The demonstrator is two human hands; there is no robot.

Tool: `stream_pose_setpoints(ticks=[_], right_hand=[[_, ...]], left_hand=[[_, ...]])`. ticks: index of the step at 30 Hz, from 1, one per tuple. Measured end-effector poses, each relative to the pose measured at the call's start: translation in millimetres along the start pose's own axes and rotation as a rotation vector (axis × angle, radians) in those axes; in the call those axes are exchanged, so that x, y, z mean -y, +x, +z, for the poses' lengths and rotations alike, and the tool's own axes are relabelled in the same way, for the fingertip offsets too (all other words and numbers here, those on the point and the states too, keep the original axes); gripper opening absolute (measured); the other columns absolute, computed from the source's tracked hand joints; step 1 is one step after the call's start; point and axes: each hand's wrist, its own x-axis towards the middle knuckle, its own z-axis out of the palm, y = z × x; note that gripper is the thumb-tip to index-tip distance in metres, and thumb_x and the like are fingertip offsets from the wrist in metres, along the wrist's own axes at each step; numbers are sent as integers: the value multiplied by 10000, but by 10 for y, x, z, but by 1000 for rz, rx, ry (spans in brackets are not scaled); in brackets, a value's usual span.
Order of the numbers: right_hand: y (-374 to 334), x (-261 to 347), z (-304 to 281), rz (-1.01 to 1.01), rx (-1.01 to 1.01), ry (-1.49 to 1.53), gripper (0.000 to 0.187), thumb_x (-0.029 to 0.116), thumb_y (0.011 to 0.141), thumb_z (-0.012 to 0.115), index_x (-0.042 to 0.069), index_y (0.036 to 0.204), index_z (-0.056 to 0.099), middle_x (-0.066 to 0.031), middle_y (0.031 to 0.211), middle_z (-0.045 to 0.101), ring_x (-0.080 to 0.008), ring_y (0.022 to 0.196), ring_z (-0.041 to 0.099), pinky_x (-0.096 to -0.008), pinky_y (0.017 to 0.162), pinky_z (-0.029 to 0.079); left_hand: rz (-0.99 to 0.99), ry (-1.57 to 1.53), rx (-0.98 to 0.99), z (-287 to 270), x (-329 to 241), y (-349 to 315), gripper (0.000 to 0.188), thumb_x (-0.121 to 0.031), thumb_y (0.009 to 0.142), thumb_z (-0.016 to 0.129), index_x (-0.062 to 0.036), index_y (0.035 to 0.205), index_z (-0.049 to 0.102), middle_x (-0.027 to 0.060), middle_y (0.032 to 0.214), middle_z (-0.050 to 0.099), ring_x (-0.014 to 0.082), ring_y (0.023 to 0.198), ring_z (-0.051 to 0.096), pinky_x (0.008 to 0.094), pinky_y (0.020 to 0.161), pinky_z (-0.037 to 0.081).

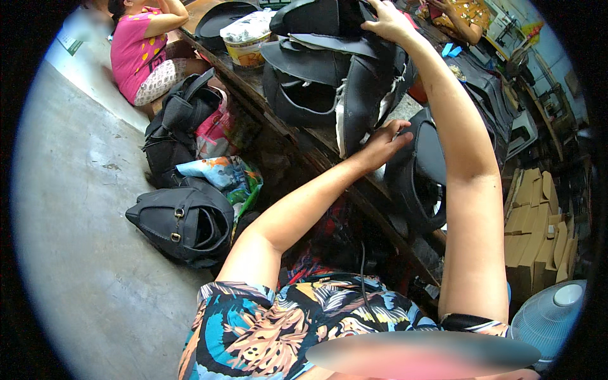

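Note:
A pile of black bag parts [354,82], some with ragged white edges, is heaped on the workbench in front of me. My right hand [387,24] reaches to the top of the heap, fingers apart, beside the uppermost black piece [316,19]. Lower down, my left hand [386,144] lies at the near edge of the heap with its fingers loosely stretched out. Just right of that hand stands another black bag [421,171] with a rounded opening. Neither hand visibly holds anything.
A tub [246,47] with white plastic on top stands behind the heap. Black bags [183,225] are stacked left of the bench. One person in pink [142,50] sits at far left, another at far right [459,19]. Cardboard [532,228] and a fan [551,323] are at right.

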Motion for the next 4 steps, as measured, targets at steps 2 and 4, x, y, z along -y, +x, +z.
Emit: stream_pose_setpoints(ticks=[2,4], right_hand=[[8,-9,-42,109,49,3,747,244,725,716,126,1394,405,-250,1282,514,-351,1182,521,-424,1002,416],[31,-13,-108,226,167,150,747,264,736,734,128,1394,407,-229,1291,518,-322,1188,524,-411,1009,419]], left_hand=[[-16,-66,-17,12,-4,8,508,-395,940,542,-1,1256,487,200,1251,528,307,1186,504,364,999,374],[-43,-113,-3,15,24,7,516,-404,936,553,-20,1271,479,195,1260,523,308,1205,488,359,1015,356]])
